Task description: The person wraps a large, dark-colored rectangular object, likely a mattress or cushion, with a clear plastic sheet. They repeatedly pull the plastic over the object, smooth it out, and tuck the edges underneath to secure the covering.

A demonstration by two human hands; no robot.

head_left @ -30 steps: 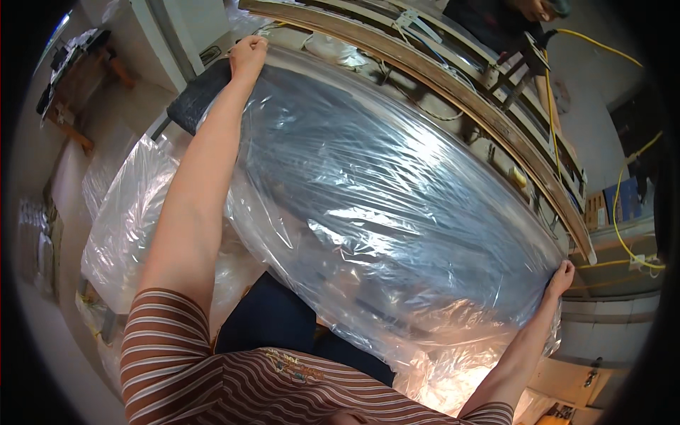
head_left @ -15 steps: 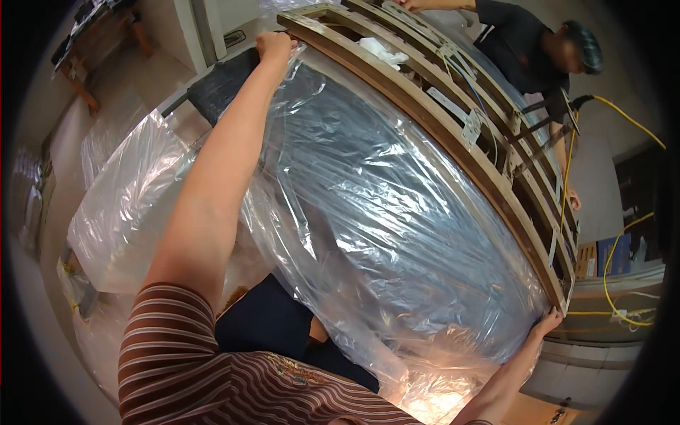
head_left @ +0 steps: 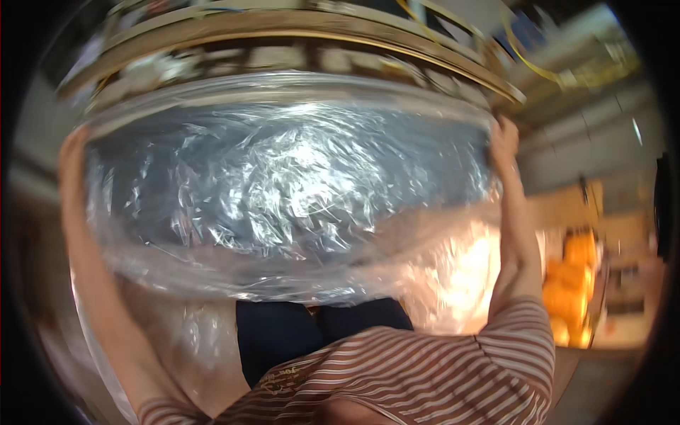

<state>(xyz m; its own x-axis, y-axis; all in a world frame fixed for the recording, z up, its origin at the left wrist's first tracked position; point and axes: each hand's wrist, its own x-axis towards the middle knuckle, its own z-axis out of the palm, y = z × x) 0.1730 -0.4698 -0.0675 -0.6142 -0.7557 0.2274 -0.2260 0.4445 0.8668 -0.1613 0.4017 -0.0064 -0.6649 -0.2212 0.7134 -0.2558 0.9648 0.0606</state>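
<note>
A long dark grey-blue padded-looking piece wrapped in clear plastic film (head_left: 297,177) stretches across in front of me, close to my thighs. At its left end my left hand (head_left: 74,145) is closed on the wrapped edge, though motion smears its fingers. My right hand (head_left: 503,142) grips the opposite end near the top corner, fingers bent round the edge. Just beyond the wrapped piece runs a long wooden frame (head_left: 283,27) with slats and fittings. Whether the two are joined cannot be made out.
Loose clear plastic hangs and spreads near my legs on the left (head_left: 202,333). A yellow cable (head_left: 528,64) trails at the far right, above pale tiled surfaces. Bright orange objects (head_left: 570,290) stand to the right. Much of the surroundings is blurred.
My view has swung round, so the wrapped piece and wooden frame now run across instead of slanting. Both hands remain at the ends. The other person is no longer in view.
</note>
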